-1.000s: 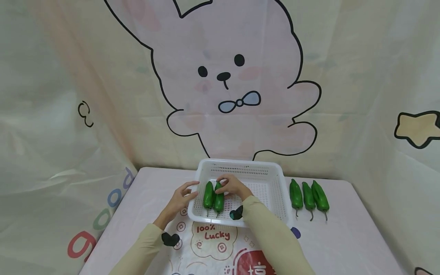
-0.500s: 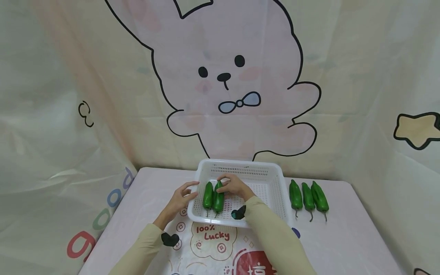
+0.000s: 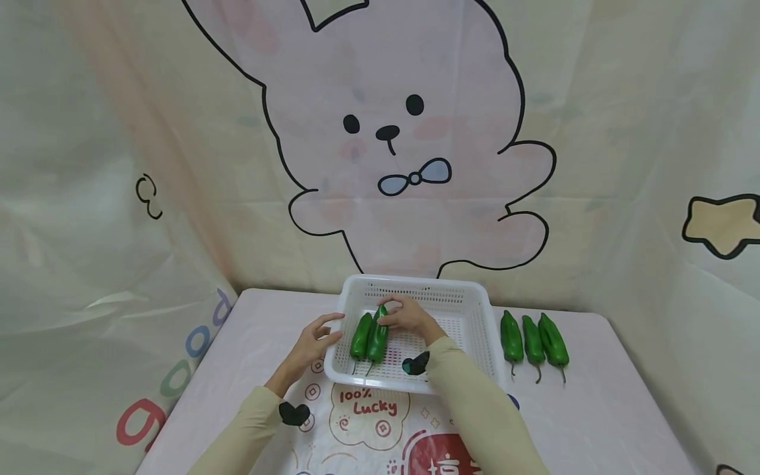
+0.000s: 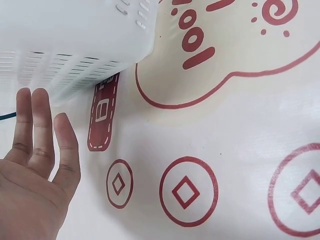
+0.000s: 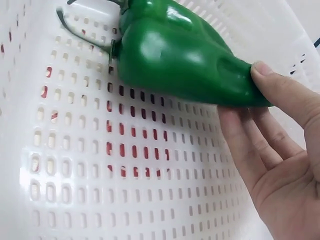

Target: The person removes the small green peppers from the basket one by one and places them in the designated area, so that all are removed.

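Observation:
In the head view a white plastic basket [image 3: 475, 336] holds two green peppers side by side near its left wall. My right hand [image 3: 412, 318] pinches the tip of the right-hand pepper [image 3: 377, 340], thumb on one side and fingers beneath, as the right wrist view shows. Against it lies the other pepper [image 3: 361, 336], its stem also toward me. My left hand [image 3: 311, 343] rests at the basket's left wall with fingers fairly straight; in the left wrist view the fingertips [image 4: 40, 97] meet the outer side of the basket [image 4: 75, 30].
On the table right of the basket lie three more green peppers [image 3: 534, 340] in a row, stems toward me. A printed cloth [image 3: 374, 422] covers the table [image 3: 617, 409]. Behind stands a curtain [image 3: 451, 231] with a cartoon animal.
My right hand has shifted slightly right and away from me with the pepper's tip, so both peppers now lean more to the right. The left hand stays put.

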### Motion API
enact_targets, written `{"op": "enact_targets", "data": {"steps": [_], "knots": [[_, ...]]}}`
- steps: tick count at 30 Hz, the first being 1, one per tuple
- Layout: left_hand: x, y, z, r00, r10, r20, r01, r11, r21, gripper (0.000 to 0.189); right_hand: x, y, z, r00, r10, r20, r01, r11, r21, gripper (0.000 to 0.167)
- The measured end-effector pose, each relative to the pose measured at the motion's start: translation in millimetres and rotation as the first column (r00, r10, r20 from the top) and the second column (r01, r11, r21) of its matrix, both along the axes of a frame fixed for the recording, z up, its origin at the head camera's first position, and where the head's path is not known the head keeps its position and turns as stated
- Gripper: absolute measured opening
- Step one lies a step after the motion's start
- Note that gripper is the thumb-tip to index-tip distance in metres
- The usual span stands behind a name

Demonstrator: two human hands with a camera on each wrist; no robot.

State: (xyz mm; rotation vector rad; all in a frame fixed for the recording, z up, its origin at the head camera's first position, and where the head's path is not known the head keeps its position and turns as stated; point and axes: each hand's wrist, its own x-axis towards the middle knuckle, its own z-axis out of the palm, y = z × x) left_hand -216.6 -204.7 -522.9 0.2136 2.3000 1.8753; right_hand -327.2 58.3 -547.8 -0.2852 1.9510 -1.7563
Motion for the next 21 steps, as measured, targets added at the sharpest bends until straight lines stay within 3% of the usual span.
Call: {"op": "enact_targets", "data": {"steps": [6,13,21], "knots": [[-0.8,-1.2,-2.3,1.0,-0.007,-0.006,0.007,1.0,0.012,0.049,-3.0,4.7,4.2,0.998,-0.037,0.043,0.039,0.998,-0.044,0.051],[-14.4,-6.0,-33.6,1.0,0.019,-0.008,-0.019,1.0,-0.007,0.05,-7.9,12.6,8.4,0.996,-0.063,0.068,0.072,0.989,-0.126,0.055],[-14.8,-6.3,-35.3,1.0,0.029,-0.007,-0.028,1.0,0.005,0.049,-7.5,18.8,26.5,0.999,-0.045,0.024,0.048,0.988,-0.146,0.055]]}}
